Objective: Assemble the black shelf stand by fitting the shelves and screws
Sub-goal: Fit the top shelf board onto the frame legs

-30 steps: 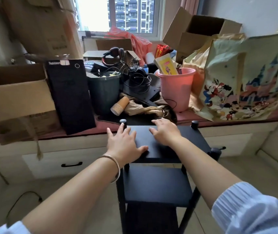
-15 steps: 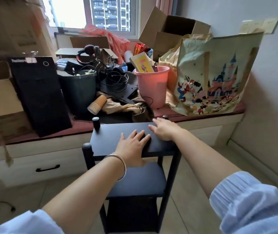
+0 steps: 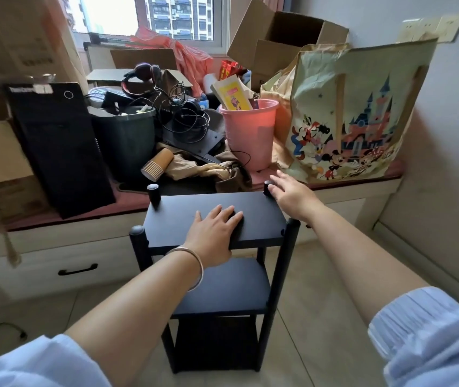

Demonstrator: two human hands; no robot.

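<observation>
The black shelf stand [image 3: 172, 216] stands upright on the floor in front of me, with three shelves between four round black posts. My left hand [image 3: 213, 234] lies flat on the top shelf near its front edge, fingers spread, thumb over the edge. My right hand [image 3: 292, 192] is at the far right corner, fingers apart, beside the far right post cap [image 3: 267, 187]. The far left post [image 3: 153, 194] and near left post [image 3: 138, 238] stick up above the top shelf. No screws are visible.
A window bench [image 3: 83, 219] behind the stand is crowded: a black computer tower [image 3: 60, 146], a dark bin [image 3: 125, 141], a stack of paper cups [image 3: 157, 164], a pink bucket [image 3: 249, 135], a cartoon tote bag [image 3: 351, 118], cardboard boxes. A wall stands at the right.
My view has swung so the stand sits nearer the centre. My right hand slid off the top shelf to the far right corner; my left hand stays flat on the shelf.
</observation>
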